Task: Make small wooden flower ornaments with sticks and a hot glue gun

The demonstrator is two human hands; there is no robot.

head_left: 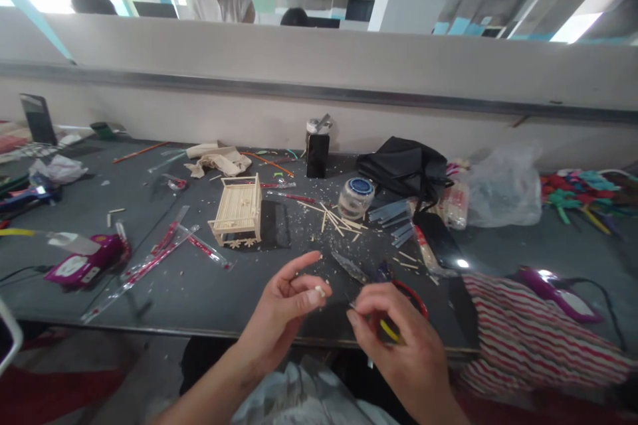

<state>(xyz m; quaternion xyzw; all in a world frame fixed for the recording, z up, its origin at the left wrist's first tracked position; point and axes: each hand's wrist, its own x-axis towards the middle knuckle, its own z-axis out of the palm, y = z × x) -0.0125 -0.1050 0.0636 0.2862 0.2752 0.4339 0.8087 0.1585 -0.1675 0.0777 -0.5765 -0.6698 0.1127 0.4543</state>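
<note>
My left hand (294, 302) pinches a small pale wooden piece (319, 291) between thumb and a finger, its index finger stretched out above. Close by on the right, my right hand (393, 332) has thumb and index finger pressed together on something thin and dark, too small to make out. A red-handled tool (413, 297) lies partly hidden behind the right hand, and a yellow handle shows under its fingers. Beyond the hands stands a small bed-like model (236, 209) built of pale sticks. Loose wooden sticks (339, 220) lie scattered to its right.
A jar with a blue lid (356, 198), an upright phone (318, 156), clear glue sticks (391, 212) and a black bag (406, 163) stand or lie farther back. Purple glue guns (87, 259) rest at both sides. Striped cloth (533, 329) hangs over the front edge at right.
</note>
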